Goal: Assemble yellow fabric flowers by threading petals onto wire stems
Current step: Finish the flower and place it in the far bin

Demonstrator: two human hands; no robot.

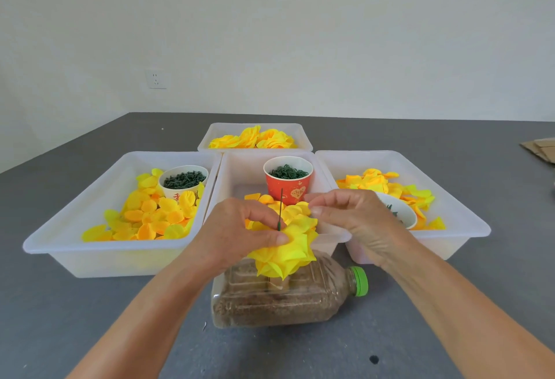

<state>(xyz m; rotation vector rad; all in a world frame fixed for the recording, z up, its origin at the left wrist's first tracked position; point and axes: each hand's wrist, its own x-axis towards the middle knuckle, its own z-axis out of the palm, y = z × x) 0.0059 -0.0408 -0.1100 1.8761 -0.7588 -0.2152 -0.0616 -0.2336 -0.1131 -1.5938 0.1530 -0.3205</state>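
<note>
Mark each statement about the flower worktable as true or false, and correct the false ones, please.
1. The bottle lies on its side. True.
2. Its cap is red. False: it is green.
3. The wire stem stands upright between the left hand and the right hand. True.
4. The back tray holds only green rings. False: it holds yellow flowers.
5. The red cup stands in the middle tray. True.

A single head-worn camera looked forward and slightly down from the near edge of the dark grey counter, close above it, facing the far white wall.
</note>
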